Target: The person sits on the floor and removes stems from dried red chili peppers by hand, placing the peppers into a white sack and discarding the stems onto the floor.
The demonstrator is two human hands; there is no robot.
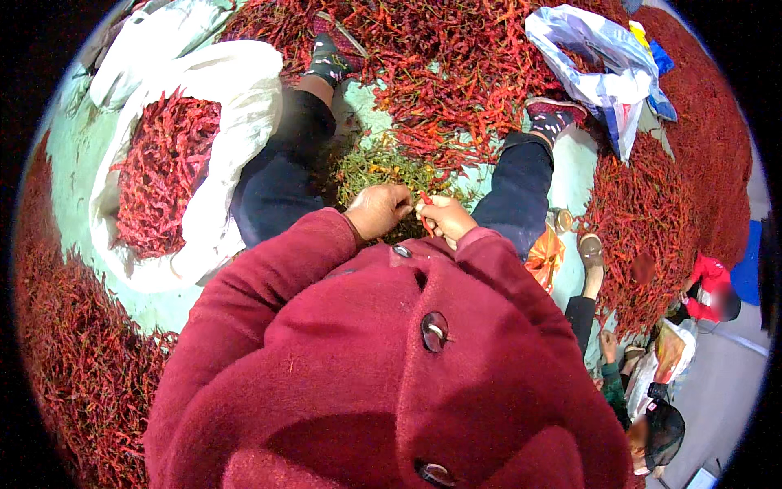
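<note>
A single red chili pepper [426,199] is gripped by my right hand [447,217], thumb and fingers closed on it in front of my coat. My left hand [380,209] is close beside it, its thumb and fingertips drawn together near the pepper; whether they pinch a stem cannot be made out. Just beyond both hands, between my legs, lies a pile of green and yellowish stems [385,165]. Farther out spreads a large heap of red chili peppers [452,79], some with green stems. To my left stands an open white woven sack [250,79] with red chilies [165,174] inside.
A white and blue plastic bag [623,85] lies at upper right. An orange bag [545,257] and a jar [561,220] sit by my right leg. More chili heaps lie at left [91,367] and right [641,226]. Other people sit at lower right, one wearing a green sleeve [613,388].
</note>
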